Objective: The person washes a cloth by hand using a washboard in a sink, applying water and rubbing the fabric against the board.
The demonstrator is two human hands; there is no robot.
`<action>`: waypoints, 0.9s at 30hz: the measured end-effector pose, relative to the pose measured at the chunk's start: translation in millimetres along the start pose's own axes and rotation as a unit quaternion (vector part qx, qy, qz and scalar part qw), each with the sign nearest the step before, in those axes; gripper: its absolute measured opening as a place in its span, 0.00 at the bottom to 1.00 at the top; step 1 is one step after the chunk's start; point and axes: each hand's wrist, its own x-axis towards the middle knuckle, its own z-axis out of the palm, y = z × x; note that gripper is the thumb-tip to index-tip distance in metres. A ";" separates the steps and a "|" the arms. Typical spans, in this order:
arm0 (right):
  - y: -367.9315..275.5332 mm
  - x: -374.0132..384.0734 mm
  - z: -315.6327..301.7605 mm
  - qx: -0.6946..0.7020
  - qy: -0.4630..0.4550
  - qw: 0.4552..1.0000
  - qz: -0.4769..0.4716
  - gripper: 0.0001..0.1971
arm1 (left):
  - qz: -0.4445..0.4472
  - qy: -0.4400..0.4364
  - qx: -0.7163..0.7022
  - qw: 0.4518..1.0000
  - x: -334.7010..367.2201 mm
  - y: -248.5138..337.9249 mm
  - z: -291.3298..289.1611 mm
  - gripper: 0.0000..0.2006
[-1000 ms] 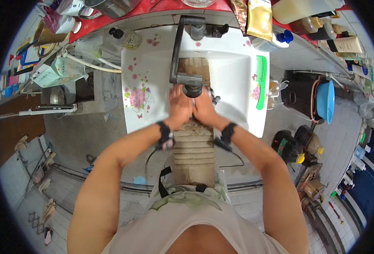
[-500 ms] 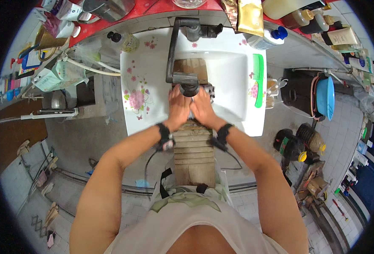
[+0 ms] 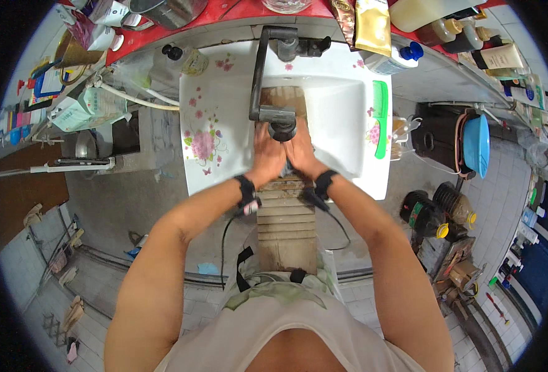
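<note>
A ribbed wooden washboard (image 3: 286, 228) slants from my waist up into the white sink (image 3: 339, 115) with pink flower prints. Side by side on its upper part press my left hand (image 3: 269, 156) and my right hand (image 3: 302, 155), both reaching forward with fingers closed downward. Between and under them shows a small greyish, wet-looking bit of something, too covered to name. The dark faucet (image 3: 282, 127) hangs right over the hands and hides part of the fingers. Both wrists wear black straps with cables.
A green comb (image 3: 380, 118) lies on the sink's right rim. Pump bottles stand at its back left (image 3: 193, 62) and back right (image 3: 398, 59). Behind runs a red shelf (image 3: 236, 17) with tubes and jars. Large dark bottles (image 3: 424, 214) and a blue basin (image 3: 476, 146) are at the right.
Both hands have slid a little forward along the washboard, further under the faucet. The dark, holed piece seen beside the right hand before is now hidden.
</note>
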 end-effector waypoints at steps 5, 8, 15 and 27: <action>-7.9 -11.1 6.3 -0.116 -0.028 0.992 0.036 0.15 | -0.039 0.006 0.008 0.999 -1.5 -22.4 -0.6 0.21; -64.1 -65.1 -4.7 0.003 -0.036 0.994 0.106 0.15 | 0.013 0.037 -0.058 0.998 -76.8 2.4 -7.6 0.23; -16.4 18.1 5.9 -0.099 -0.035 0.992 0.076 0.15 | 0.035 -0.018 0.032 0.999 29.9 -21.0 -20.5 0.23; -24.6 1.7 9.7 -0.103 0.011 0.994 0.036 0.18 | -0.027 -0.005 -0.067 0.997 20.0 -19.1 -5.0 0.26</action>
